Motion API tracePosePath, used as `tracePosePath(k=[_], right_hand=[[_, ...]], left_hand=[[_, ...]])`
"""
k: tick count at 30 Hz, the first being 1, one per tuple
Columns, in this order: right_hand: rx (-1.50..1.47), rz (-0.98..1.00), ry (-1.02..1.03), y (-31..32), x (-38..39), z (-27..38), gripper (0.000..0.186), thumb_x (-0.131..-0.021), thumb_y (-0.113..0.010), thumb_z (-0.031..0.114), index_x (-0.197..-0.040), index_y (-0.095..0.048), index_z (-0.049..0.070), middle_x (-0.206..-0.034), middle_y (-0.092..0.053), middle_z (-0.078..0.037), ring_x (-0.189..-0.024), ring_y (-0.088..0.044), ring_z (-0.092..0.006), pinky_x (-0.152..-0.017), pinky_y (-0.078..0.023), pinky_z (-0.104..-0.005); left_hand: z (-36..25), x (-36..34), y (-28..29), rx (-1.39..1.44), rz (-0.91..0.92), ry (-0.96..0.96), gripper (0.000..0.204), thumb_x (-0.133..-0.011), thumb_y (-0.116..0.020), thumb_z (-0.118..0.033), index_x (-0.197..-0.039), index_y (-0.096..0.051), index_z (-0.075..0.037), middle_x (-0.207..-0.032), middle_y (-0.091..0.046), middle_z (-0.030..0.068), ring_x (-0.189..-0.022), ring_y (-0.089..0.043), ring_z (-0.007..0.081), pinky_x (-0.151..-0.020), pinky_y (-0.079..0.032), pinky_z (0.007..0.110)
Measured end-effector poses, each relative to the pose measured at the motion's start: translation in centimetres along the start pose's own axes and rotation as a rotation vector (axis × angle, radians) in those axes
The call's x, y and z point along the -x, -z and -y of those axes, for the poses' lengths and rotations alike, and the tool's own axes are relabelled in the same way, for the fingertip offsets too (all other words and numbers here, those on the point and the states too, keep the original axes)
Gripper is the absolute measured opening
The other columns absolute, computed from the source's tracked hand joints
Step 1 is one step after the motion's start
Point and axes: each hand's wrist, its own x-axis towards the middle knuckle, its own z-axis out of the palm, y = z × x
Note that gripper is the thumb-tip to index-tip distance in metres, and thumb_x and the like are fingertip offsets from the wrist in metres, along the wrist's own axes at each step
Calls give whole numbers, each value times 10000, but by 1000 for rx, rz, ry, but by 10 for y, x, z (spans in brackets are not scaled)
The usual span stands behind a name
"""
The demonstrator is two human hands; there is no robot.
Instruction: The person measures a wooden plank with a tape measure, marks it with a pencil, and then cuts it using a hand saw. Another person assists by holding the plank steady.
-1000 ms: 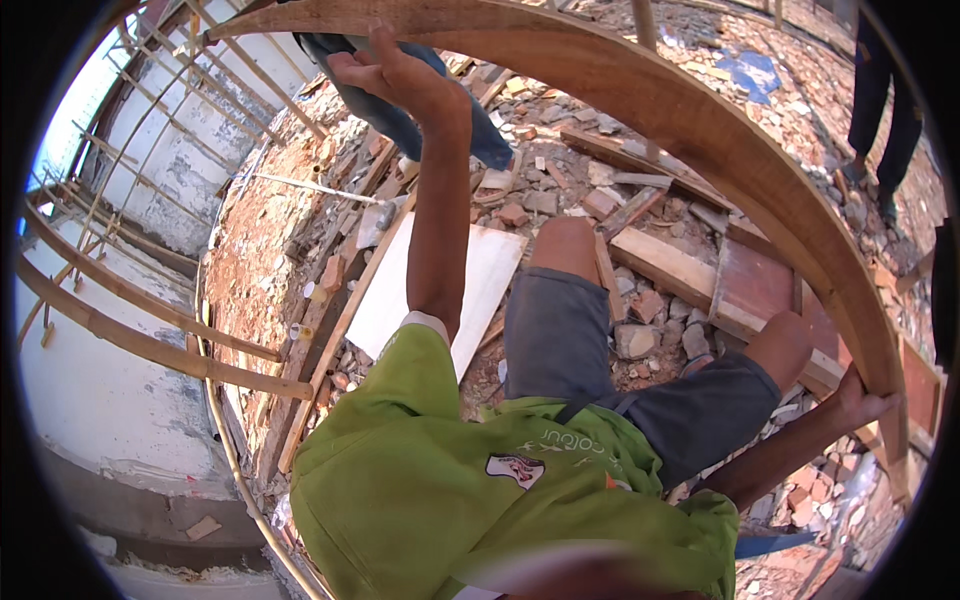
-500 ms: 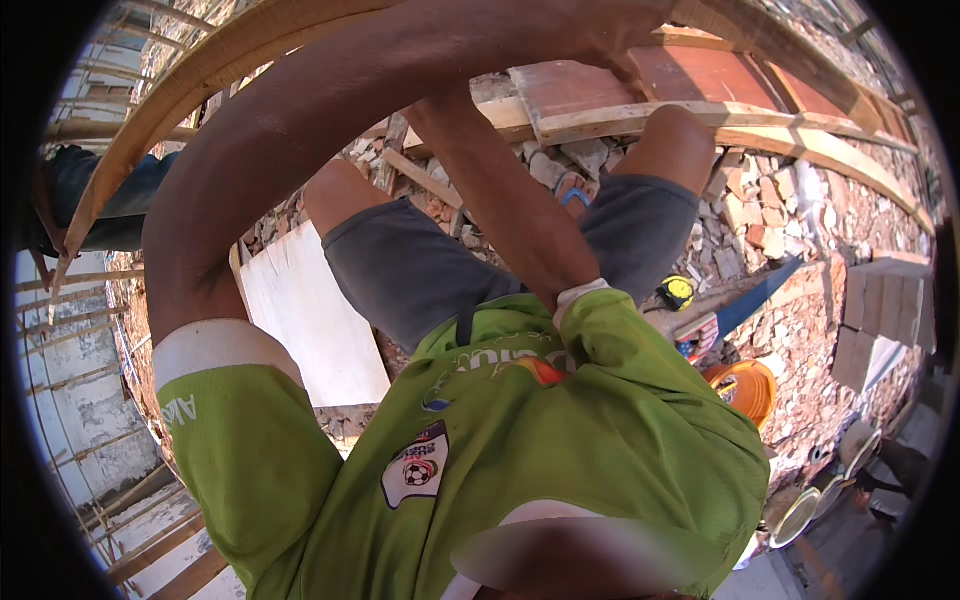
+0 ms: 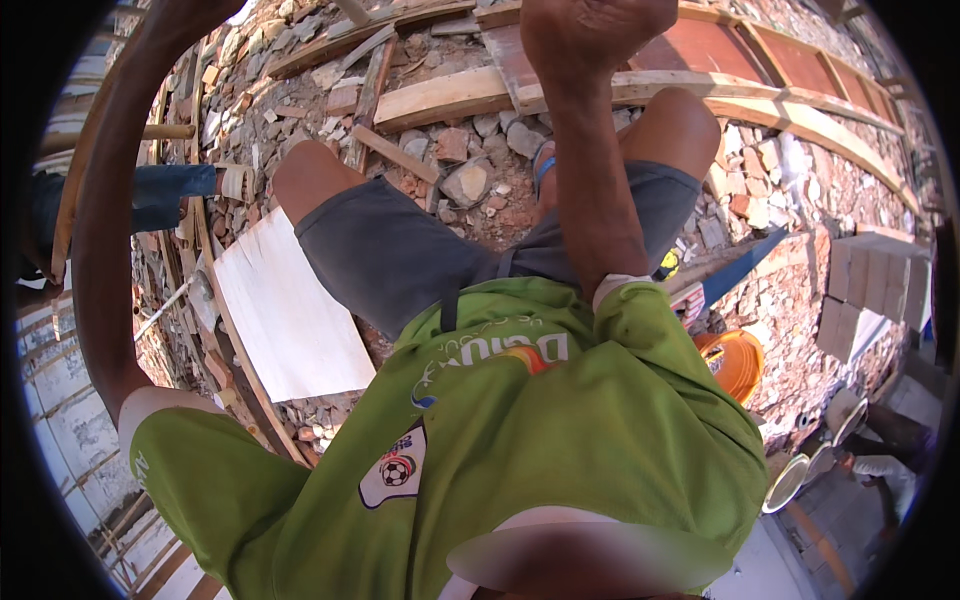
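Observation:
My left arm stretches up the left side, and my left hand [image 3: 195, 12] is cut off by the top edge, so its fingers are hidden. Close beside that arm runs a long wooden plank [image 3: 66, 235], its upper end out of sight. My right hand [image 3: 597, 35] is raised at the top middle with its fingers closed; what they hold, if anything, is cut off. Behind it lies a wooden frame with reddish panels [image 3: 690, 52]. A long timber beam [image 3: 445, 97] crosses the rubble in front of my knees.
Broken brick and stone [image 3: 468, 182] cover the ground. A pale board [image 3: 290, 310] lies left of my legs. To the right are a yellow tape measure [image 3: 669, 263], a saw-like blue blade [image 3: 742, 270], an orange bucket [image 3: 740, 368] and grey blocks [image 3: 872, 285]. Another person's leg [image 3: 175, 195] shows left.
My left arm has swung from across the top back to the left. My right hand has come into view at the top. The plank no longer arches across the top.

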Motion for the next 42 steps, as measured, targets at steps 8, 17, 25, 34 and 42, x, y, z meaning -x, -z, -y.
tracePosePath(k=[8, 17, 25, 34, 42], right_hand=[[798, 863, -182, 98, 11, -116, 959, -688, -838, 531, -1447, -436, 106, -1398, -488, -232, -1361, -373, -401, -1125, -278, -544], [786, 1330, -20, 47, 232, -136, 699, -826, -724, 324, -1419, -441, 85, -1354, -514, -214, -1347, -423, -368, -1147, -281, -552], [684, 1461, -76, 16, 256, -135, 423, -767, -660, 74, -1151, -559, -74, -1126, -620, -221, -1149, -570, -349, -1023, -407, -451], [393, 1977, -426, -58, 233, -126, 311, -699, -682, 222, -976, -720, 87, -1017, -731, -140, -914, -717, -333, -731, -560, -449], [223, 2240, -573, -45, 336, -110, 375, -678, -707, 211, -1023, -734, 66, -1098, -721, -153, -1017, -700, -334, -774, -559, -474]], left_hand=[[38, 131, -105, 455, 740, 105, 960, -690, -802, -95, -1503, -292, -79, -1281, -568, 255, -1130, -569, 453, -949, -474, 509], [64, 310, -173, 599, 1151, 251, 1046, -567, -846, -36, -1475, -329, -68, -1160, -618, 229, -1103, -595, 424, -945, -492, 460], [61, 340, -213, 824, 1515, 421, 1204, -437, -888, -15, -1500, -323, -51, -1378, -544, 201, -1299, -505, 355, -1086, -414, 398], [77, 356, -229, 855, 1704, 399, 1081, -550, -885, -72, -1496, -361, -70, -1431, -524, 177, -1305, -518, 331, -1080, -422, 401], [-84, 436, -246, 779, 754, 393, 695, -749, -800, -145, -1372, -507, -52, -1217, -610, 251, -1095, -627, 381, -898, -502, 439]])
